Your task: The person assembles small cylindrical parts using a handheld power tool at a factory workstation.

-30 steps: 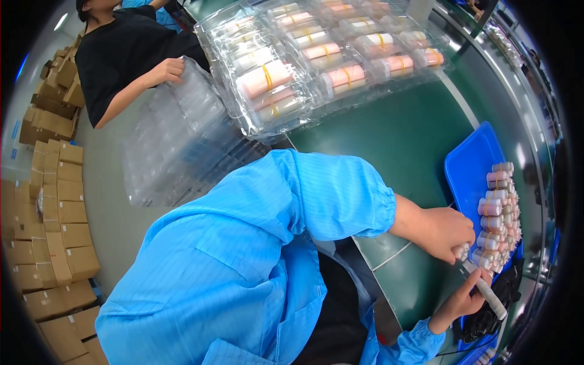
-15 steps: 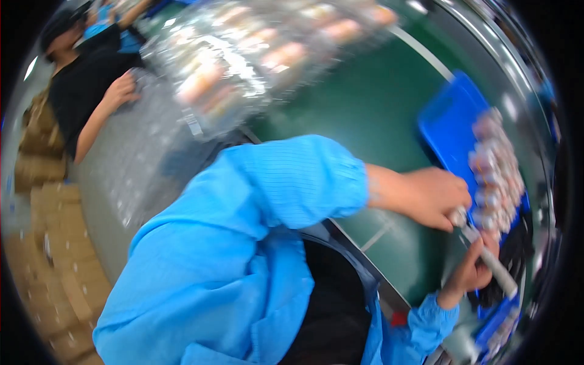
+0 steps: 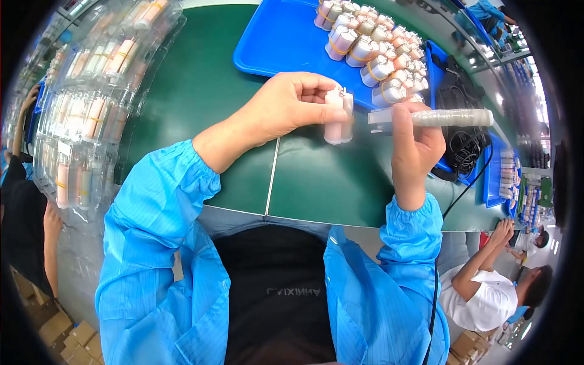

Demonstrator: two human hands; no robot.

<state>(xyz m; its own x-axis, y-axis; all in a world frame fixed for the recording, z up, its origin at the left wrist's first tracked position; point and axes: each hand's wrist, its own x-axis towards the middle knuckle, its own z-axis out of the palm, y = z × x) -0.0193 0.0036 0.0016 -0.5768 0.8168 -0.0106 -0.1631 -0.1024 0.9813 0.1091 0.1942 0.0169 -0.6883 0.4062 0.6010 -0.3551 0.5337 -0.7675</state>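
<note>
At a green worktable (image 3: 201, 91), a blue tray (image 3: 274, 48) crowded with cylinder bundles (image 3: 363, 51) stands just beyond the worker's hands, its near right part hidden behind the right hand (image 3: 417, 146). A tangle of black cable (image 3: 465, 155) lies to the right, near a farther blue tray (image 3: 493, 182); clear packaging trays (image 3: 79, 115) line the left. One co-worker in black (image 3: 24, 225) is at the left, one in a white shirt (image 3: 486, 298) at the right.

The left hand (image 3: 289, 106) is clamped, thumb against fingers, on one bundle (image 3: 336, 131) of two cylinders, one pink, one greyish, held upright over the table's middle; whether its base touches cannot be told. The right hand's fingers are closed on one tool (image 3: 456, 118), its flat tip pointing left, just beside the bundle but apart. Those in the tray stand too close to count.

The tool's round handle is wrapped in whitish, wrinkled material; the cylinders are smooth, the packaging trays glossy, moulded plastic, the blue tray round-cornered.
</note>
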